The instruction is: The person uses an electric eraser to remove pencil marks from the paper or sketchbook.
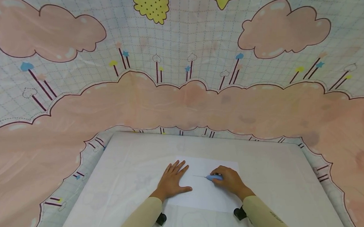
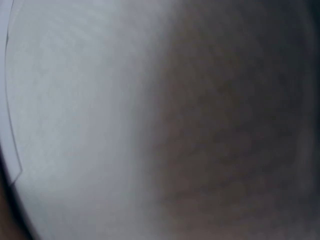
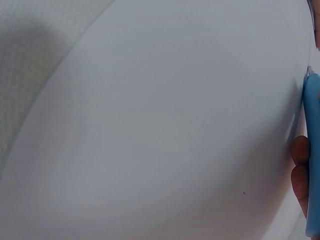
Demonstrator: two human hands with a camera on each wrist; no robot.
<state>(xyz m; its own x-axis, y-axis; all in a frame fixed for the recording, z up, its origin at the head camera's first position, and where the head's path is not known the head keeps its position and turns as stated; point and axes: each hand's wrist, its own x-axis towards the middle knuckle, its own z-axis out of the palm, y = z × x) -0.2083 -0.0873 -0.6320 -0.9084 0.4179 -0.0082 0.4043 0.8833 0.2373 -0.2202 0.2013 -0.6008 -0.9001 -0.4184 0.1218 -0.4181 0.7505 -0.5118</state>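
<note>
A sheet of white paper (image 1: 203,199) lies on the white table. My left hand (image 1: 173,181) rests on the paper's left part, with its fingers spread and thumb out to the side. My right hand (image 1: 229,180) holds a light blue pen (image 1: 214,177), its tip pointing left and down at the paper. From the tip a thin dark line (image 1: 199,176) runs leftward. The right wrist view has the thick blue pen (image 3: 312,150) and some curled fingertips (image 3: 300,182) at its right edge. The left wrist view is mostly blurred and hides the left fingers.
The white tabletop (image 1: 132,158) spreads around the paper. Behind and beside it hangs a patterned cloth (image 1: 182,103) with clouds. Black wrist devices show at the left sleeve (image 1: 142,215) and the right sleeve (image 1: 265,216).
</note>
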